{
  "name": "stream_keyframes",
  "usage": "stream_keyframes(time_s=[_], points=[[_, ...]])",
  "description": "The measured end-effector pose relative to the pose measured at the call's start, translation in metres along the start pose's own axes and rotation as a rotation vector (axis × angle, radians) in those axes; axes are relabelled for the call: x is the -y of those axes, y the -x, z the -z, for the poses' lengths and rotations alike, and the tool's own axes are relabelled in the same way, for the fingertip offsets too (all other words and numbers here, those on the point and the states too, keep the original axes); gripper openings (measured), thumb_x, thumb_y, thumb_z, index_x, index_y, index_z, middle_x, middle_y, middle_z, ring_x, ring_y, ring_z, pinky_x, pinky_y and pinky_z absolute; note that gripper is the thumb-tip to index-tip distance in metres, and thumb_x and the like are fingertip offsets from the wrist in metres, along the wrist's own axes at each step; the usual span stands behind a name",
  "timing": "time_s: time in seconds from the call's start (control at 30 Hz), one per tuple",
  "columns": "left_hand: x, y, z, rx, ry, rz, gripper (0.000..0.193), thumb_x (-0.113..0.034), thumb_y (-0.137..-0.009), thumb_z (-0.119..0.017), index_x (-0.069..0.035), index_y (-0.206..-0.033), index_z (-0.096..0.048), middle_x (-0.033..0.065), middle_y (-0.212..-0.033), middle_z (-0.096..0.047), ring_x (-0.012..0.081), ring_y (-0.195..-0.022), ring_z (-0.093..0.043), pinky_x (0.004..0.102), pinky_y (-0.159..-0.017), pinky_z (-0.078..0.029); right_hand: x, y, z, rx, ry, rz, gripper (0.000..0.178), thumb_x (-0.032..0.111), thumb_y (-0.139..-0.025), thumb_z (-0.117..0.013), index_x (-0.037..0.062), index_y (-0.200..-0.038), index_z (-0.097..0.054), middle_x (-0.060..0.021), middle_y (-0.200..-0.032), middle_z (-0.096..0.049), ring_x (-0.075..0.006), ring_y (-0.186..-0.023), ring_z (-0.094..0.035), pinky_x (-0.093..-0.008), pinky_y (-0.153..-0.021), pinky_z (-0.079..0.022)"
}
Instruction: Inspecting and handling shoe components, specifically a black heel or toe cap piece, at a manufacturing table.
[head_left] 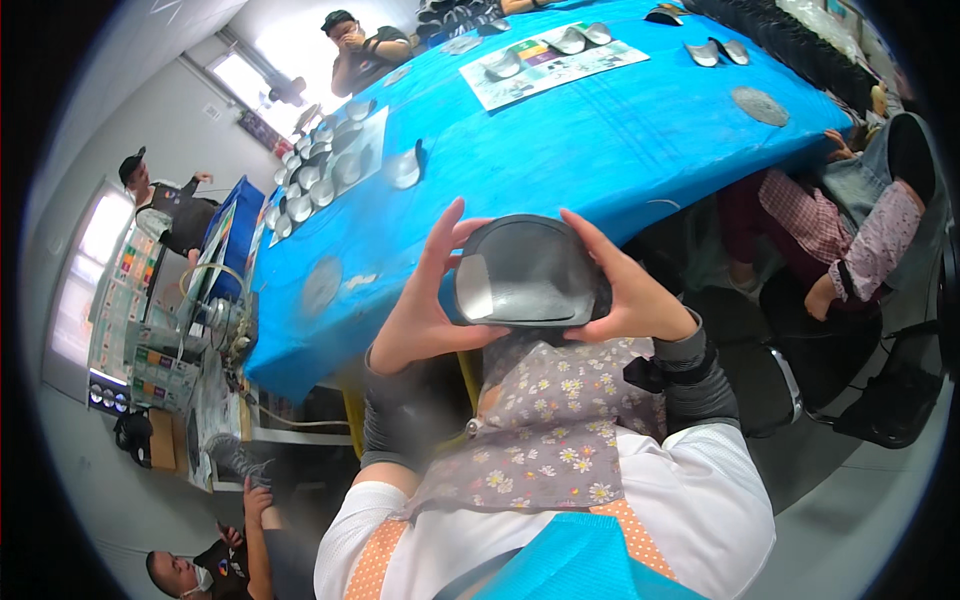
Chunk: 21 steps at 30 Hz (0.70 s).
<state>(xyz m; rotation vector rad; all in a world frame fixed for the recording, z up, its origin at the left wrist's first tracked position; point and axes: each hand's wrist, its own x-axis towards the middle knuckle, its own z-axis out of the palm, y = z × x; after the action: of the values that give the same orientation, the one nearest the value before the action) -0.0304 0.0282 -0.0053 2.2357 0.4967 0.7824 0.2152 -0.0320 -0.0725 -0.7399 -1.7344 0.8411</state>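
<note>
Between my two hands, just past the table's near edge, is a rounded, curved piece (pixel 530 270) with a shiny grey-silver face and a dark rim; its exact kind does not show. My left hand (pixel 425 290) grips its left side, thumb along the lower edge and fingers up the side. On the opposite side my right hand (pixel 630 285) holds it the same way, thumb at the lower right corner. A similar silver piece (pixel 405 168) lies on the table beyond my left hand.
A blue-covered table (pixel 480 170) spreads ahead. Several similar silver pieces (pixel 320 185) stand in rows on a sheet at left. Another printed sheet (pixel 600 68) lies farther back. A person (pixel 850 220) sits at right beside a black chair (pixel 890 400); others are at left and behind.
</note>
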Motion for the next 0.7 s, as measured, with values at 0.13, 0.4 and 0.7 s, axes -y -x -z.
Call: stream_keyframes(time_s=[0.13,0.4,0.7], points=[[0.001,0.001,-0.014,-0.205,0.314,-0.125,0.129,-0.018,-0.056,-0.088,-0.016,-0.146,0.004,0.0206,-0.14,-0.03,0.031,-0.121,-0.044,0.0416,-0.097,-0.039,-0.003,-0.004,-0.006,-0.048,0.103,0.075,0.092,0.018,-0.061,-0.082,0.0011,-0.135,-0.03,-0.0127,-0.12,-0.048,-0.0207,-0.108,-0.048,-0.0328,-0.092,-0.039],[0.016,-0.008,-0.06,-0.388,0.845,-0.169,0.109,-0.033,-0.064,-0.083,-0.005,-0.143,-0.013,0.0203,-0.141,-0.03,0.0279,-0.125,-0.041,0.0421,-0.1,-0.038,-0.015,-0.008,-0.04,-0.125,-0.1,0.074,0.091,0.02,-0.061,-0.082,0.001,-0.134,-0.032,-0.0094,-0.116,-0.05,-0.0188,-0.102,-0.051,-0.0318,-0.088,-0.04],[0.011,0.0,-0.055,-0.374,0.711,-0.106,0.102,-0.046,-0.061,-0.082,-0.003,-0.136,-0.027,0.0175,-0.138,-0.034,0.0282,-0.127,-0.038,0.0423,-0.102,-0.037,-0.013,-0.008,-0.043,-0.054,-0.075,0.036,0.09,0.025,-0.06,-0.083,0.0013,-0.133,-0.035,-0.0094,-0.117,-0.052,-0.0174,-0.095,-0.054,-0.0309,-0.087,-0.041]])
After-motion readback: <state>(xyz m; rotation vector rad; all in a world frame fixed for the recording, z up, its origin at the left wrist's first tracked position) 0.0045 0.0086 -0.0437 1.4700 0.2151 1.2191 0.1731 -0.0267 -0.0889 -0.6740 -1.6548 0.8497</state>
